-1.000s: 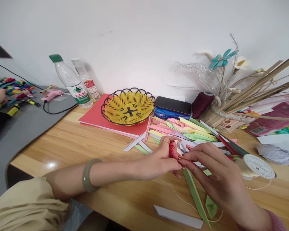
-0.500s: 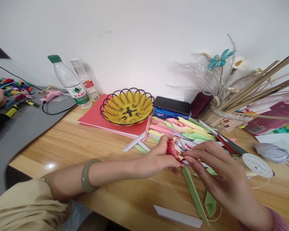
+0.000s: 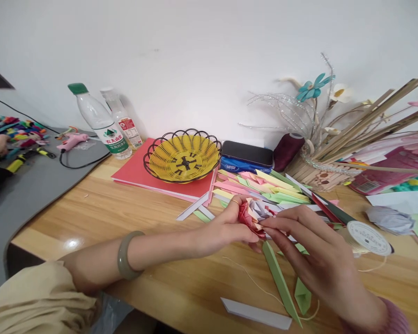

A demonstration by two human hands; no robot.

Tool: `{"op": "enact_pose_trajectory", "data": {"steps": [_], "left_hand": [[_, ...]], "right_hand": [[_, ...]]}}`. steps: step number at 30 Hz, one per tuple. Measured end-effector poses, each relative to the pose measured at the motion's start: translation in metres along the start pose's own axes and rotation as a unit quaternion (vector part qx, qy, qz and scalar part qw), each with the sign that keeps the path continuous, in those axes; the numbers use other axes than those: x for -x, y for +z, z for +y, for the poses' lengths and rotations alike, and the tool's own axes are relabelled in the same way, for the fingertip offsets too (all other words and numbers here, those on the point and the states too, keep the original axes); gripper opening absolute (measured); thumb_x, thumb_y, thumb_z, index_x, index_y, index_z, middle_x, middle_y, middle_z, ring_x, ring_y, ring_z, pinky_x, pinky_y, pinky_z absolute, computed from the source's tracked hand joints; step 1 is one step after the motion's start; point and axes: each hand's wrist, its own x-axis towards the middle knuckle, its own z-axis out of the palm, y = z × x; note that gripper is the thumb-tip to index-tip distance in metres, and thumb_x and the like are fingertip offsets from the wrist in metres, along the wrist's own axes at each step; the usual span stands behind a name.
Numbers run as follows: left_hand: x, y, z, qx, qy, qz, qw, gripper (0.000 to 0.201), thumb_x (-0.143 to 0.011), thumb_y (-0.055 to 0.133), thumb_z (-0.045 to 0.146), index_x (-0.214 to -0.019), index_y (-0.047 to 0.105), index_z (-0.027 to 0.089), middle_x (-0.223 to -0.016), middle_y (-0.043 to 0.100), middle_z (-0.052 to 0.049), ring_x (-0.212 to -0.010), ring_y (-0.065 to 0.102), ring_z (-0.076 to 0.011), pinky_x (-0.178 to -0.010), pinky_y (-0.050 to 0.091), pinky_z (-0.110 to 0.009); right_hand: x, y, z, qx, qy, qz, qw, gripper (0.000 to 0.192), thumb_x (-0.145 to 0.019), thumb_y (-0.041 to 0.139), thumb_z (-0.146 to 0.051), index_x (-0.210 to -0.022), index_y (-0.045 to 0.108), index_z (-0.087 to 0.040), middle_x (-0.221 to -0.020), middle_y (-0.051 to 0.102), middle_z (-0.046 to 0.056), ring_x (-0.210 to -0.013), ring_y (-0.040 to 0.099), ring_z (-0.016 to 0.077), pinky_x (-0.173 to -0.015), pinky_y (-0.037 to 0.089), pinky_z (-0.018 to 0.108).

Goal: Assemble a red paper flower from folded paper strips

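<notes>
as hands (image 3: 316,246) grip folded paper (image 3: 245,216), woven basket (image 3: 164,160)

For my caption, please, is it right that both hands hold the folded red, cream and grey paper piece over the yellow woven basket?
Not over the yellow woven basket: the head view shows the left hand and right hand holding the folded red, cream and grey paper piece to its right.

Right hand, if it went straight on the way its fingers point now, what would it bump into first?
Most likely the folded paper piece, whose edge the right hand seems to touch; past that, probably the left hand holding it, though depth is unclear.
</notes>
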Motion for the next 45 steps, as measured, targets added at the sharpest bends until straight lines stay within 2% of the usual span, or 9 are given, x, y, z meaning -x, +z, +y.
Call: {"op": "enact_pose_trajectory", "data": {"steps": [4, 8, 15, 23, 26, 32, 38, 42, 45], "left_hand": [[-0.002, -0.004, -0.003, 0.03, 0.023, -0.018, 0.999, 0.062, -0.052, 0.061, 0.004, -0.103, 0.032, 0.023, -0.091, 0.055, 0.0, -0.075, 0.055, -0.0106, -0.069, 0.046, -0.03], [-0.002, -0.005, -0.002, 0.02, 0.047, -0.014, 0.999, 0.061, -0.053, 0.062, 0.002, -0.104, 0.034, 0.022, -0.085, 0.057, 0.001, -0.071, 0.057, -0.0108, -0.065, 0.047, -0.027], [0.0, -0.002, 0.005, -0.055, 0.107, -0.005, 0.993, 0.058, -0.052, 0.071, 0.004, -0.099, 0.041, 0.021, -0.086, 0.051, 0.001, -0.067, 0.053, -0.0069, -0.061, 0.043, -0.02], [0.004, 0.004, 0.011, -0.148, 0.148, 0.028, 0.977, 0.052, -0.057, 0.069, 0.007, -0.099, 0.042, 0.021, -0.085, 0.05, 0.0, -0.073, 0.05, -0.0099, -0.065, 0.042, -0.022], [0.004, 0.007, 0.013, -0.144, 0.149, 0.042, 0.977, 0.052, -0.056, 0.068, 0.006, -0.098, 0.042, 0.022, -0.09, 0.051, -0.001, -0.079, 0.053, -0.0121, -0.07, 0.042, -0.024], [0.001, 0.0, 0.009, -0.114, 0.152, 0.011, 0.982, 0.047, -0.054, 0.067, 0.003, -0.093, 0.046, 0.02, -0.095, 0.05, -0.002, -0.081, 0.051, -0.0114, -0.068, 0.043, -0.023], [0.0, -0.01, 0.008, -0.014, 0.051, -0.038, 0.998, 0.06, -0.057, 0.067, 0.006, -0.11, 0.047, 0.023, -0.093, 0.054, -0.002, -0.067, 0.053, -0.0097, -0.051, 0.047, -0.021], [0.001, -0.006, 0.006, 0.002, 0.053, -0.042, 0.998, 0.076, -0.049, 0.074, 0.001, -0.115, 0.044, 0.026, -0.1, 0.054, -0.002, -0.077, 0.054, -0.0098, -0.06, 0.047, -0.019], [0.003, -0.001, 0.003, -0.026, 0.047, -0.016, 0.998, 0.083, -0.048, 0.077, 0.005, -0.119, 0.039, 0.026, -0.101, 0.054, -0.003, -0.081, 0.055, -0.012, -0.06, 0.046, -0.019]], "right_hand": [[0.001, -0.003, 0.001, -0.007, 0.035, 0.061, 0.998, 0.019, -0.08, 0.054, -0.006, -0.095, 0.057, -0.016, -0.081, 0.055, 0.004, -0.075, 0.053, 0.0131, -0.063, 0.044, 0.025], [0.002, -0.003, 0.002, 0.002, 0.058, 0.102, 0.993, 0.018, -0.078, 0.055, -0.005, -0.091, 0.057, -0.017, -0.081, 0.055, 0.004, -0.074, 0.052, 0.0127, -0.063, 0.043, 0.025], [0.001, -0.006, -0.003, -0.002, 0.036, 0.101, 0.994, 0.023, -0.076, 0.056, -0.006, -0.095, 0.057, -0.02, -0.08, 0.055, 0.003, -0.072, 0.053, 0.0143, -0.06, 0.045, 0.027], [0.0, -0.006, -0.002, 0.008, 0.026, 0.101, 0.994, 0.024, -0.077, 0.054, -0.008, -0.096, 0.058, -0.022, -0.081, 0.055, 0.004, -0.072, 0.056, 0.0153, -0.058, 0.047, 0.028], [0.001, -0.006, -0.001, 0.012, 0.016, 0.085, 0.996, 0.026, -0.077, 0.054, -0.007, -0.099, 0.057, -0.021, -0.083, 0.055, 0.004, -0.074, 0.056, 0.0151, -0.059, 0.048, 0.027], [0.001, -0.006, -0.002, -0.002, 0.007, 0.077, 0.997, 0.02, -0.077, 0.054, -0.007, -0.093, 0.058, -0.018, -0.083, 0.056, 0.005, -0.075, 0.057, 0.015, -0.059, 0.048, 0.026], [0.001, -0.004, -0.001, -0.006, 0.019, 0.088, 0.996, 0.019, -0.077, 0.057, -0.011, -0.094, 0.058, -0.02, -0.081, 0.059, 0.004, -0.074, 0.059, 0.0157, -0.06, 0.05, 0.027], [0.001, -0.003, -0.002, -0.007, 0.02, 0.087, 0.996, 0.019, -0.077, 0.058, -0.011, -0.095, 0.058, -0.019, -0.08, 0.06, 0.005, -0.074, 0.059, 0.0158, -0.06, 0.05, 0.027], [0.0, -0.001, -0.004, -0.02, 0.022, 0.085, 0.996, 0.018, -0.077, 0.058, -0.011, -0.092, 0.058, -0.02, -0.079, 0.06, 0.004, -0.071, 0.06, 0.0153, -0.059, 0.05, 0.027]]}}
